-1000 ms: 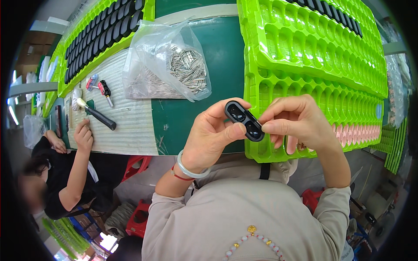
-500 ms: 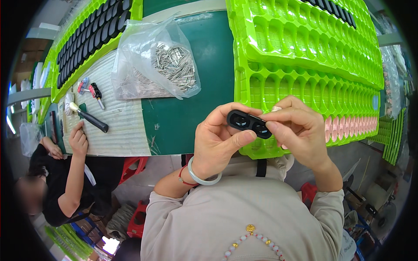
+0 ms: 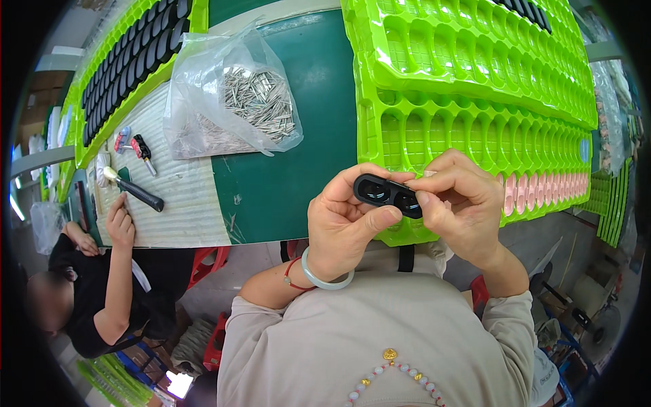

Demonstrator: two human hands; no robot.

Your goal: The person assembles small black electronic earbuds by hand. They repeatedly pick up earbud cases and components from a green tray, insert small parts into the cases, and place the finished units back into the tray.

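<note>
A small black oval case (image 3: 388, 195) with two glossy round wells is held level in front of me. My left hand (image 3: 342, 220) grips its left end, thumb along the near edge and fingers behind. My right hand (image 3: 464, 207) is closed on the right end, thumb and forefinger pinching its rim. Whether a tiny part sits in that pinch I cannot make out. Just beyond my hands lies a green moulded tray (image 3: 369, 129) with a row of pink pieces (image 3: 542, 193). To the left, a clear plastic bag (image 3: 193, 102) holds many thin metal pins (image 3: 261, 105).
At far left, another green tray (image 3: 198, 20) carries rows of black oval pieces (image 3: 132, 61). A black-handled hammer (image 3: 144, 195) and a small red-and-black tool (image 3: 141, 150) rest on a pale mat (image 3: 190, 197). A co-worker's hand (image 3: 121, 227) is beside the mat's edge.
The table, bag and trays appear shifted slightly left in view. Both hands keep the case in nearly the same place, with only a slight shift of the right fingers.
</note>
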